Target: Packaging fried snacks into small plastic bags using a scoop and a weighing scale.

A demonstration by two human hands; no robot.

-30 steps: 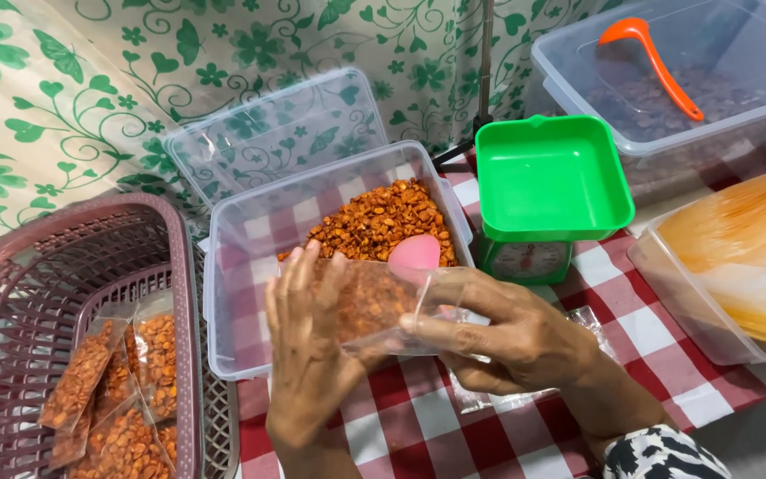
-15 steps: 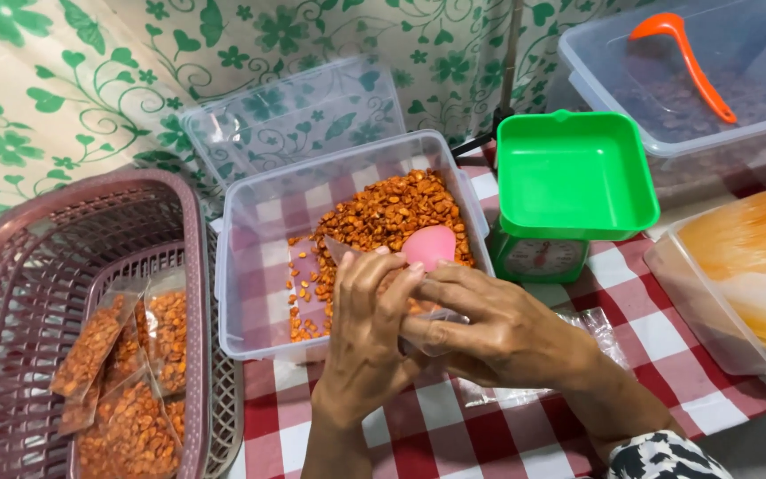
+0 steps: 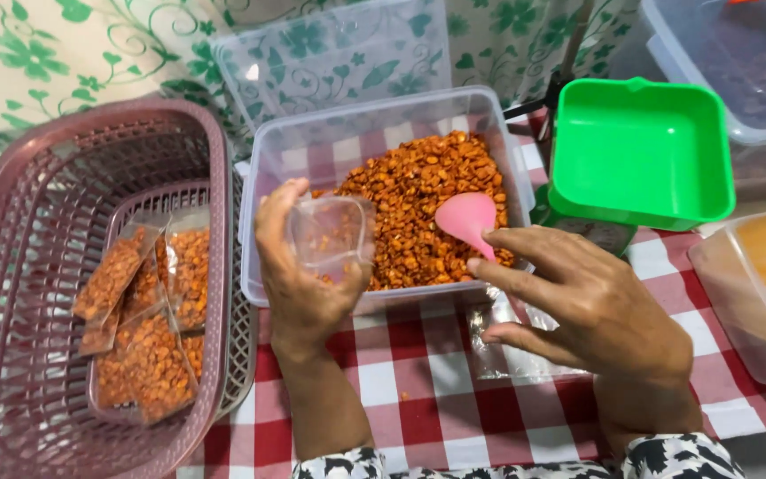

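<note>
Left hand [image 3: 308, 270] grips a small clear plastic bag [image 3: 330, 235] over the near-left edge of the clear tub of orange snack [image 3: 383, 191]. Right hand [image 3: 591, 306] open, fingers spread, holding nothing, fingertips touching the pink scoop [image 3: 467, 220] in the tub. Filled packets [image 3: 139, 324] lie in the purple basket [image 3: 11, 266], left on the table.

Left hand [image 3: 308, 266]: raised from lower edge of view, forearm bare and near upright, back of hand toward camera. Fingers curled, thumb up at left; closed around small clear bag [image 3: 330, 232], pinched from below and side.

Right hand [image 3: 591, 306]: enters from lower right, patterned black-and-white cuff at wrist. Back of hand up, fingers extended and slightly spread, pointing left. Index fingertip touching pink scoop [image 3: 466, 220]; no closed grasp visible.

Hands near each other, not touching.
</note>
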